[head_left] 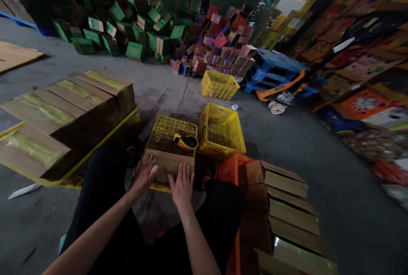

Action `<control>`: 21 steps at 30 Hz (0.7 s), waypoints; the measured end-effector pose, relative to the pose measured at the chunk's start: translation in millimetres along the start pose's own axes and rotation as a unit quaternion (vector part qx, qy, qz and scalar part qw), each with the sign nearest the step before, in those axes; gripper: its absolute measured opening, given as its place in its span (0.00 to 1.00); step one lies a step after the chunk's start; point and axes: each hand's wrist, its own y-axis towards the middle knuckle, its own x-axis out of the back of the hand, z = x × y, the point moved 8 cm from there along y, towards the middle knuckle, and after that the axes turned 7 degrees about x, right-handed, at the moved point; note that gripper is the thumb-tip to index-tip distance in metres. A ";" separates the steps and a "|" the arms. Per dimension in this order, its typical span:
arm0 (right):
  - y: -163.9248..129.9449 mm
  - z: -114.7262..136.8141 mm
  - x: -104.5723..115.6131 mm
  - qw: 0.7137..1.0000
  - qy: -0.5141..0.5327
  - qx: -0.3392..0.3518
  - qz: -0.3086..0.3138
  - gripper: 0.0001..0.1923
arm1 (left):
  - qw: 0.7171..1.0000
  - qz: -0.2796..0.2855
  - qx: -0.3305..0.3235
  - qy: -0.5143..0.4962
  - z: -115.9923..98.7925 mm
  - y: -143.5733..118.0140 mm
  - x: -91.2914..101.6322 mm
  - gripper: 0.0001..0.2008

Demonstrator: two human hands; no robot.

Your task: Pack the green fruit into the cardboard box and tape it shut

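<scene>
A seated worker presses flat hands, fingers extended and gripping nothing, on a cardboard carton (168, 163) atop a yellow crate (161, 129), the left hand (145, 175) at one end, the right hand (182, 185) near the other. A yellow-and-black tape dispenser (184, 140) lies just beyond; taped cartons (84, 92) fill a crate at left, others an orange crate (228, 170) at right.

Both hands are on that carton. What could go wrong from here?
The yellow-and-black tool lies near the right edge of the yellow crate, beyond the carton; a nudge might knock it off. The left hand and right hand rest on the carton without gripping around it, so it could slide.
</scene>
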 end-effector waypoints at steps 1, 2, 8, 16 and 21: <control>2.1 8.9 -2.0 1.000 0.005 0.004 0.000 0.41 | 1.000 -0.006 0.008 -0.030 -0.5 1.4 2.8 0.28; 4.9 17.7 -4.1 1.000 0.011 0.007 0.000 0.41 | 0.998 -0.011 0.014 -0.059 -1.1 2.9 5.6 0.29; 25.5 72.5 -20.6 0.998 0.055 0.041 0.009 0.36 | 0.981 -0.030 0.073 -0.179 6.3 8.2 19.7 0.35; 30.7 108.4 -29.1 0.981 0.073 0.169 0.060 0.34 | 0.988 -0.022 0.027 -0.149 6.6 6.8 13.7 0.34; 21.7 47.1 -5.1 0.994 0.045 0.092 0.040 0.31 | 0.999 -0.014 -0.033 -0.036 0.3 2.1 5.7 0.29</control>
